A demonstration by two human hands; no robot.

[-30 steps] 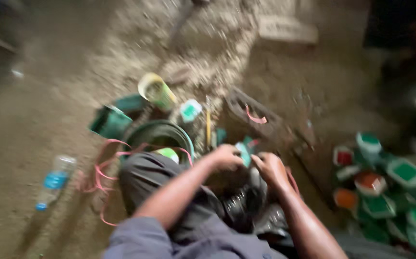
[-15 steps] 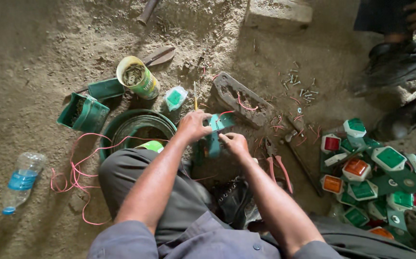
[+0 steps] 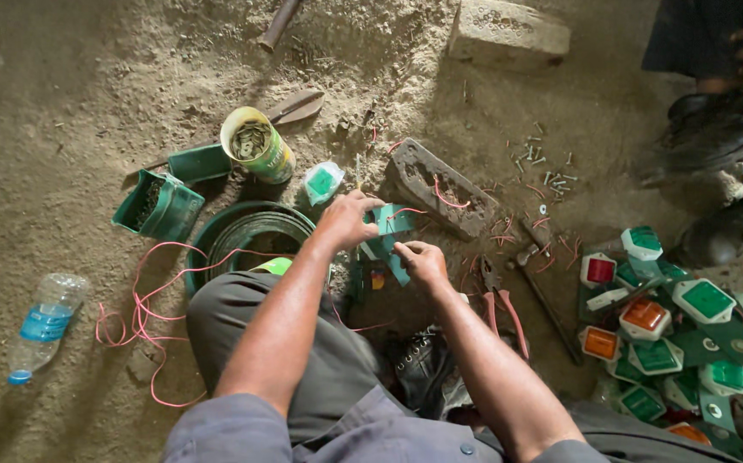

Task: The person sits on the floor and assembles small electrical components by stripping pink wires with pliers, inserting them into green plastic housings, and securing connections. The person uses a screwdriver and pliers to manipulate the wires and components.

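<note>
I sit on a dirt floor. My left hand grips a small green metal bracket with a thin red wire running over it. Just below it, my right hand pinches the lower end of the same green piece. Both hands work close together above my knee. A wooden block with a red wire loop lies right behind the bracket.
A green tin of screws, green boxes, a coil and loose pink wire lie left. A plastic bottle is far left. Red-handled pliers and a pile of green, red and orange lamp units sit right. Another person's shoes stand top right.
The camera view has steadied and shifted, bringing the lamp pile and the other person's shoes into sight. My hands stay on the green bracket, with the fingers shifting slightly.
</note>
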